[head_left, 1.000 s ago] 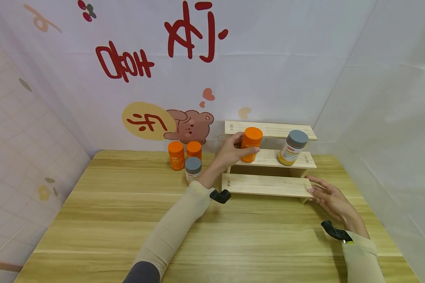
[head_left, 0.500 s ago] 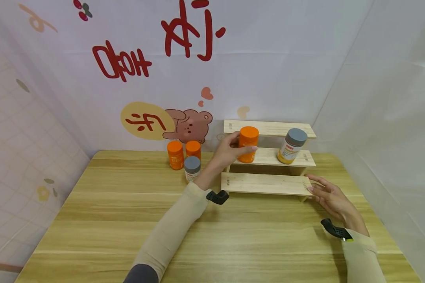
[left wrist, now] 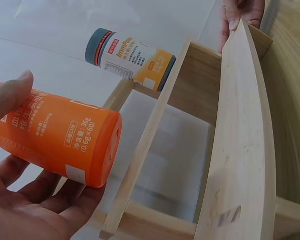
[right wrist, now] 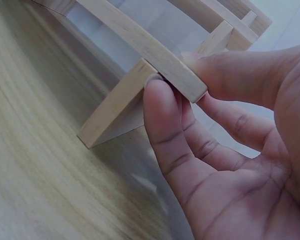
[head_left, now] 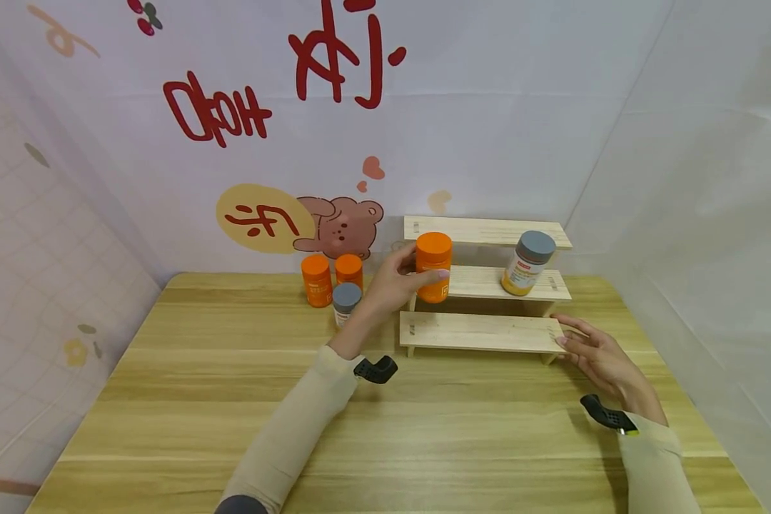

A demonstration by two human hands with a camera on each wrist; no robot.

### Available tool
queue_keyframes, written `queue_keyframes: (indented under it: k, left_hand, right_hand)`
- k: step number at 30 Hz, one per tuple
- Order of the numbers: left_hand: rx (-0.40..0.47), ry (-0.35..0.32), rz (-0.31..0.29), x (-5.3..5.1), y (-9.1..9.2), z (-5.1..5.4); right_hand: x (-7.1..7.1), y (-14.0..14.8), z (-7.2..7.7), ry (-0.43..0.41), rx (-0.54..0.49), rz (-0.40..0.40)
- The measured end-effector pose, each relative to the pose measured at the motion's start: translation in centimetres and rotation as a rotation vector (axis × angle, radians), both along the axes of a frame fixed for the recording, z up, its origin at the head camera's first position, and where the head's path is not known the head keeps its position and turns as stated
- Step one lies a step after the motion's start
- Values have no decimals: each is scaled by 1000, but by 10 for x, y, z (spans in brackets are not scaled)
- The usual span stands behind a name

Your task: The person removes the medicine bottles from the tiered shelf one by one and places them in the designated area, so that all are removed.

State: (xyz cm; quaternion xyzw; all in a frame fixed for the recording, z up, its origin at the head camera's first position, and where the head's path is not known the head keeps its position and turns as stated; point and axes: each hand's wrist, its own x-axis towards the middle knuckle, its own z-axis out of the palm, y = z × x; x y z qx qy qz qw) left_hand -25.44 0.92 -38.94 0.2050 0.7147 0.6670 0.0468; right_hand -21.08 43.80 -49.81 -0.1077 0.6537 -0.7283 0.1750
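Note:
My left hand grips an orange supplement bottle at the left end of the wooden three-step rack. Seen from the left wrist, the bottle is tilted, thumb on one side and fingers on the other, its base apart from the middle step. My right hand pinches the right end of the rack's lowest board; in the right wrist view the thumb lies over the board and fingers under it. A grey-lidded bottle with a white and yellow label stands on the middle step's right side.
Left of the rack, two orange bottles and a smaller-looking grey-lidded bottle stand together on the wooden table. A printed wall sheet hangs close behind the rack, and another white sheet borders the right side.
My left hand has drawn the orange bottle leftward and slightly nearer, away from its place over the middle step. The right hand keeps its hold on the lowest board.

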Motion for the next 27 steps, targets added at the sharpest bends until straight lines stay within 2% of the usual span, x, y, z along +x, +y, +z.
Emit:
queue_keyframes:
  k: [6,14,17,24,27]
  left_hand:
    - [57,2,27,7,-16,-2]
    - [52,-75,98,19,-38,-4]
    - [51,-88,106,23,-47,-3]
    - [46,-52,117,31,-69,-5]
    - [56,-56,128,34,-78,-6]
  right_hand:
    - [-2,-2,1,11,-9,14]
    - [0,0,0,11,-6,14]
    - [0,0,-1,11,-1,16]
    - [0,-1,1,3,12,-4]
    - [1,-1,2,-3,29,-22]
